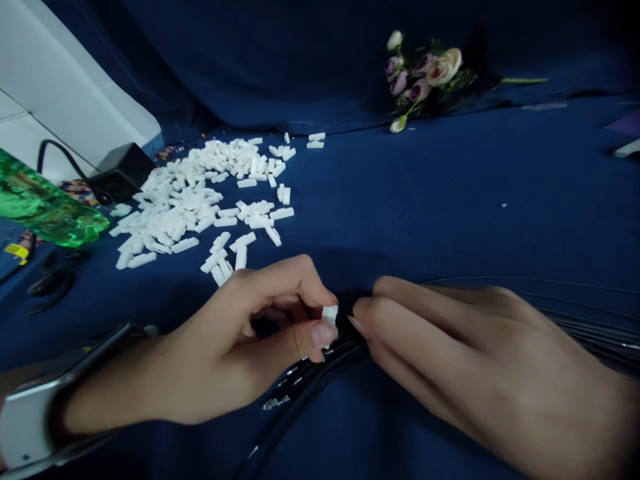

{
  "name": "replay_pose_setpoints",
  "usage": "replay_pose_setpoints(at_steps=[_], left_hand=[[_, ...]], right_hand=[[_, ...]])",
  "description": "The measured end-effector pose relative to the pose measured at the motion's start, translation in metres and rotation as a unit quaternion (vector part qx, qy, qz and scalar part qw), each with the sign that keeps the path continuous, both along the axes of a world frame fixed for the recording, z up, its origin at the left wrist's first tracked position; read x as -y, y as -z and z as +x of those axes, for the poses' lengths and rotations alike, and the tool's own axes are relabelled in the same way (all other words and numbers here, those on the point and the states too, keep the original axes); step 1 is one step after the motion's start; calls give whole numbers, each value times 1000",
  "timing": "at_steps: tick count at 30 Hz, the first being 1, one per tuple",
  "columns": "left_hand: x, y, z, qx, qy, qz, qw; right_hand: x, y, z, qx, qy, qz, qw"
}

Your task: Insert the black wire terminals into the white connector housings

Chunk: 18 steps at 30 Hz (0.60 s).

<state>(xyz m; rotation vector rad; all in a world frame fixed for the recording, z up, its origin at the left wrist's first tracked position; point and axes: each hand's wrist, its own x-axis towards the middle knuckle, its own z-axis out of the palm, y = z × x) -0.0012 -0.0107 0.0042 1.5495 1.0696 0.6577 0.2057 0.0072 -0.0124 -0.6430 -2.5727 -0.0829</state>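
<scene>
Between thumb and index finger, my left hand (270,333) pinches a small white plastic connector housing (329,313), its slotted face turned to the right. My right hand (450,353) is closed just right of the housing, fingertips pressed together and a small gap apart from it. Whatever lies in those fingertips is hidden. Under both hands runs a bundle of thin black wires (300,387), with small shiny metal ends (276,403) showing at lower left. Beyond my left hand lies a loose pile of white connector housings (185,200).
A green bottle (50,200) lies at the left beside a black box-shaped adapter (123,172) with a cable. Artificial flowers (425,73) rest at the back on the dark blue cloth (380,193). A watch (30,420) is on my left wrist.
</scene>
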Motion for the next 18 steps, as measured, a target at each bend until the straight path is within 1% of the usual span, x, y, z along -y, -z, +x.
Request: replay_pose_setpoints(at_steps=[7,10,18], left_hand=[[2,3,-2,-16,-5,6,1000],[3,4,-3,-20,5,13,1000],[0,-2,2,-17,3,-14,1000]], right_hand=[[1,2,-1,2,-5,8,1000],[1,2,1,2,-11,7,1000],[1,3,0,2,-25,-6,1000]])
